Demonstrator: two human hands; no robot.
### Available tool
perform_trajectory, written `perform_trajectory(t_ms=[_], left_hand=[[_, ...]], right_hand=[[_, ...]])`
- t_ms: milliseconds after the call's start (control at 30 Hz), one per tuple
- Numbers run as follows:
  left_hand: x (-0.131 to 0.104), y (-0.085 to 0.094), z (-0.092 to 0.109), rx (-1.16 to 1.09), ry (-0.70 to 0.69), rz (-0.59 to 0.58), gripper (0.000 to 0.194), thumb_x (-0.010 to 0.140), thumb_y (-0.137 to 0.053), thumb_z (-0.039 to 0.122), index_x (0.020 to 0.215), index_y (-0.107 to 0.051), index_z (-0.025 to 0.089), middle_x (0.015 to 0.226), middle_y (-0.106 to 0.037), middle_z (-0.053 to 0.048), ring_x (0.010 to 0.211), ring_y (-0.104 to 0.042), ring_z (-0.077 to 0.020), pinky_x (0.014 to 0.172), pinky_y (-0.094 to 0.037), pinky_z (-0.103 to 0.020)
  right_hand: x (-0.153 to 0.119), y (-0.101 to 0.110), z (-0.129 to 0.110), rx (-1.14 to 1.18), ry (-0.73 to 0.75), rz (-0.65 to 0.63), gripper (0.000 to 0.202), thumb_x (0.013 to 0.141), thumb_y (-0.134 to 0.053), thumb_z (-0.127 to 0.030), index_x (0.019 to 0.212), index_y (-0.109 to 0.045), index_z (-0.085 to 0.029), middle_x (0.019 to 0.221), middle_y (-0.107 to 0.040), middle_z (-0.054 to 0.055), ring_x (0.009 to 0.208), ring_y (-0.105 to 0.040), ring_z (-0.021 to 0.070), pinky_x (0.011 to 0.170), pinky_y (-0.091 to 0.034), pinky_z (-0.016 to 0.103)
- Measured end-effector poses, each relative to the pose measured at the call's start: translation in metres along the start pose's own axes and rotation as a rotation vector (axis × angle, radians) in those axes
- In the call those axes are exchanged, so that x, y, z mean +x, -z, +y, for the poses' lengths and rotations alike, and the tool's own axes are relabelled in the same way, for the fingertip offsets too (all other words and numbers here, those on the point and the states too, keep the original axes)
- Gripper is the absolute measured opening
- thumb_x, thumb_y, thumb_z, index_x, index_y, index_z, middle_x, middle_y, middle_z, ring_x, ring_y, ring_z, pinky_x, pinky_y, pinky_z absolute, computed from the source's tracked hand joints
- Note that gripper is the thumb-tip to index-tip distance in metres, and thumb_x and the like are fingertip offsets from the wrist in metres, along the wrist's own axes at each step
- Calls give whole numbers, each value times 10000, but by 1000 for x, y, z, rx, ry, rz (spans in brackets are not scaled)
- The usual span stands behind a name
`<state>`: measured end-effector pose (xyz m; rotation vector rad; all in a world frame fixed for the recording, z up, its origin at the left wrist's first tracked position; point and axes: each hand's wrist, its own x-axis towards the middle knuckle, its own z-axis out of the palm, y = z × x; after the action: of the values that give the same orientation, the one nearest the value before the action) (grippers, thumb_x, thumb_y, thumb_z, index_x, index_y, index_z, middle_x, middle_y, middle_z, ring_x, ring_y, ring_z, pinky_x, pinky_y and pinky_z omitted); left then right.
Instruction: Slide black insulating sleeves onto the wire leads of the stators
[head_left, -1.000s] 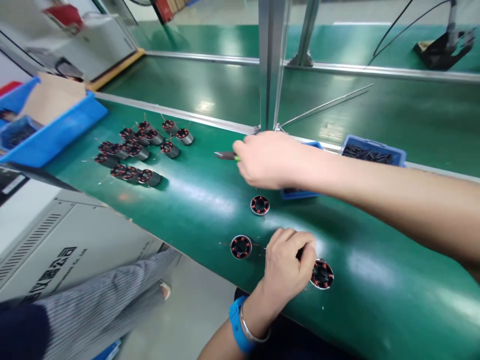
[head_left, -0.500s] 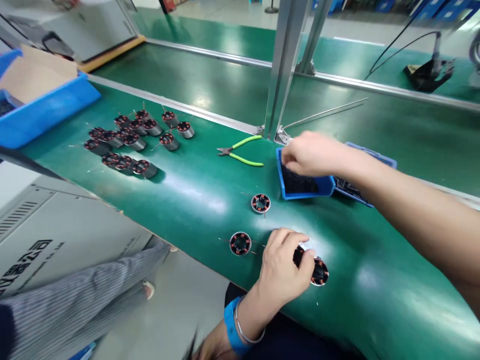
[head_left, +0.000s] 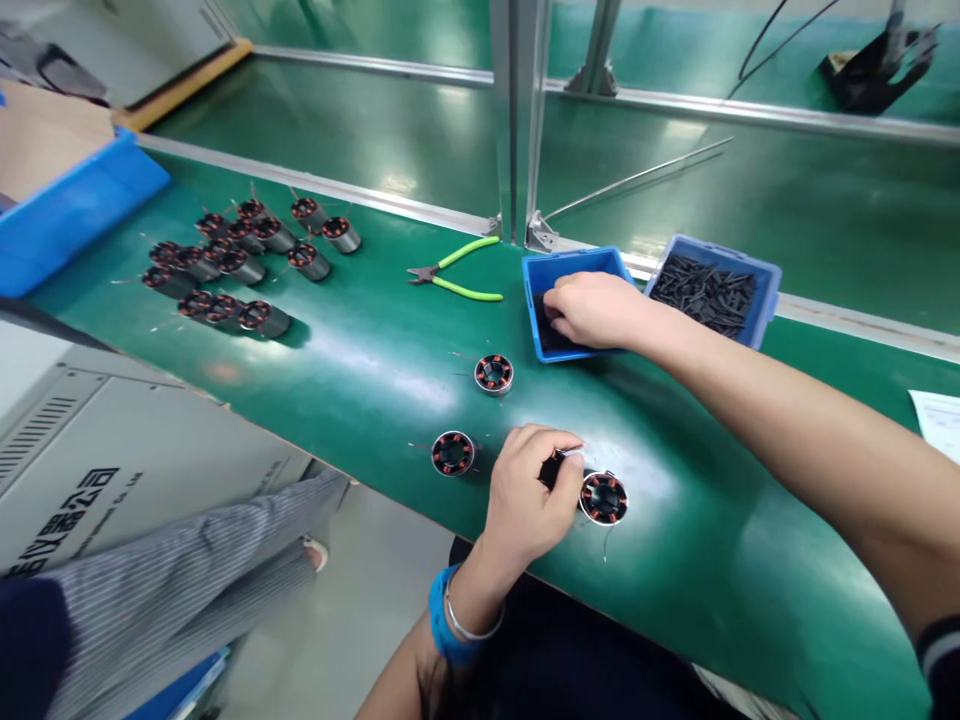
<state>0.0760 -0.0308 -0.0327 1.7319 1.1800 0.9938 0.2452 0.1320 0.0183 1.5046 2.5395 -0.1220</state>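
My left hand point(head_left: 529, 490), with a blue band and a metal bangle at its wrist, is closed around a motor stator point(head_left: 553, 468), mostly covered by the fingers. Just right of it stands another wound stator point(head_left: 604, 498), with a thin wire trailing toward me. Two more stators, a nearer one point(head_left: 453, 454) and a farther one point(head_left: 493, 374), stand to the left on the green table. Inside the blue bin point(head_left: 532, 310), my right hand point(head_left: 589, 308) dips its bent fingers among small black pieces. Its fingertips are partly hidden, so I cannot see what they pinch.
Green-handled pliers point(head_left: 465, 270) lie near the metal upright point(head_left: 517, 130). A second bin point(head_left: 766, 295) holds many black strips. Several stators point(head_left: 240, 265) stand grouped at left, near a large blue box point(head_left: 82, 215). A person's striped trouser leg point(head_left: 202, 570) shows at lower left.
My right hand has lowered deeper into the blue bin. The left hand keeps its hold on the stator. The whole view has shifted, bringing the second bin's strips into sight.
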Motion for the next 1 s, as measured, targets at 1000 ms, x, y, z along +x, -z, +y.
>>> perform_trajectory(t_ms=[1000], left_hand=[[3,-2,2,13,11,33,106,887,-631,124,861,-721,173,846,-730,-32,814,-630,-154,769,-493,-286]], right_hand=[[-143,-84,-96,1422,-329,860,289,743,-756,-35,953,-727,-231,824,-789,9,682,-751,136,664,-641,212]])
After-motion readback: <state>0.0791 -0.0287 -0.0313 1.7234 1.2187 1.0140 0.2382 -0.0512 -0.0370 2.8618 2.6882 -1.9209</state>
